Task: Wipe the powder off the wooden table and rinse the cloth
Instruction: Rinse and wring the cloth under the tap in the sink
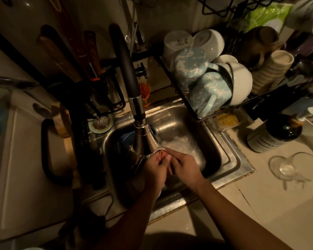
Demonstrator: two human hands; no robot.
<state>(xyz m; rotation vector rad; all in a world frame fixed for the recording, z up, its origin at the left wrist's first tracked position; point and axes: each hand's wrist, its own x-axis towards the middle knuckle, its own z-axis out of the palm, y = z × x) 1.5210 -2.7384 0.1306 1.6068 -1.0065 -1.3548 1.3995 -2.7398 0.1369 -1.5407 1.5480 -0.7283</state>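
Note:
Both hands are over the steel sink (230, 160), right under the faucet's spray head (152, 145). My left hand (154, 168) and my right hand (183, 167) are pressed together with the fingers curled inward and touching. A dark shape hangs below my left hand, and the dim light does not let me tell whether it is the cloth. No cloth shows clearly between the fingers. Pale foam or wet glare lies on the sink floor beyond the hands. The wooden table is not in view.
A dish rack (197, 112) with blue mugs and white bowls overhangs the sink's right side. A dark soap bottle (275, 134) and an upturned glass (289, 168) stand on the right counter. A cutting board (25, 168) and a knife holder sit to the left.

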